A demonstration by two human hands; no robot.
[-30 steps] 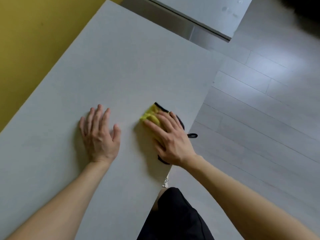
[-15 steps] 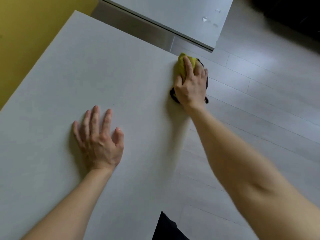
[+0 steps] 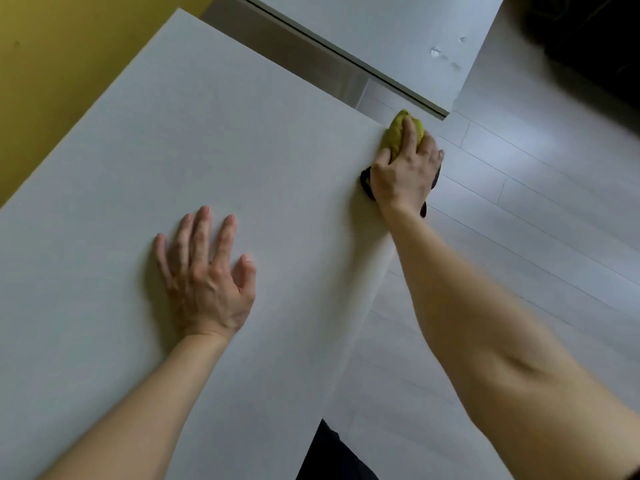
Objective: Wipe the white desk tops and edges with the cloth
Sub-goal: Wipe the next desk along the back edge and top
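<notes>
Cloth [image 3: 403, 131], yellow-green with a black trim, is held bunched at the far right corner of the white counter [image 3: 207, 133], where the right edge meets the far edge; it is gripped and pressed down by the right hand [image 3: 405, 171], whose fingers are curled over the wad while the thumb lies on the counter top just beside it; a lump of the cloth is seen past the fingertips, and strips of the black trim are seen beside the wrist and over the right edge; the left hand [image 3: 204, 278] is laid flat on the counter top, fingers straight and spread, nothing held in it; it is placed near the middle of the counter, well apart from the cloth and nearer the near edge; both forearms are bare; a second counter [image 3: 381, 39], also white, is seen beyond the far edge, parted from the first by a gap, with a few small pale specks [image 3: 435, 51] on its top; pale plank floor [image 3: 519, 220] is seen past the right edge; a yellow wall [image 3: 52, 81] runs along the left edge; a dark garment [image 3: 332, 455] is seen by the near edge; a dark, blurred shape [image 3: 588, 46] beyond the floor cannot be made out
</notes>
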